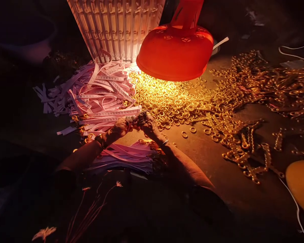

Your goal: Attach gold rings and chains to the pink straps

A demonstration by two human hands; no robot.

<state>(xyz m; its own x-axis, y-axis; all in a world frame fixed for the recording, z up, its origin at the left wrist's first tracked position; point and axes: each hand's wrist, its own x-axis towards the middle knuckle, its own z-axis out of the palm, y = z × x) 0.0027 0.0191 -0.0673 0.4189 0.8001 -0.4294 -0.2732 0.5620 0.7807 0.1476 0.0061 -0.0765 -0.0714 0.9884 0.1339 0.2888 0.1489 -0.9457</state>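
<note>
- Tabletop [205,158], brown and bare in patches, fades into darkness at its edges.
- Red lamp [174,55] hangs over the middle, throwing a warm pool of light; the room around is nearly black.
- Ribbed panel [116,27] stands behind, just left of the lamp.
- Loose gold rings [164,98] lie heaped under the light, some scattered singly toward the front.
- Pink straps [98,91] pile up against the rings' left side; more straps lie beneath the forearms.
- Left hand [120,128] and right hand [148,123] meet at the near edge of the rings, fingers bent and bunched close; what they pinch, if anything, I cannot tell.
- Gold strips [243,141] sprawl across the right side.
- Yellow object [301,182] sits at the right edge, beside a white cord [292,194].
</note>
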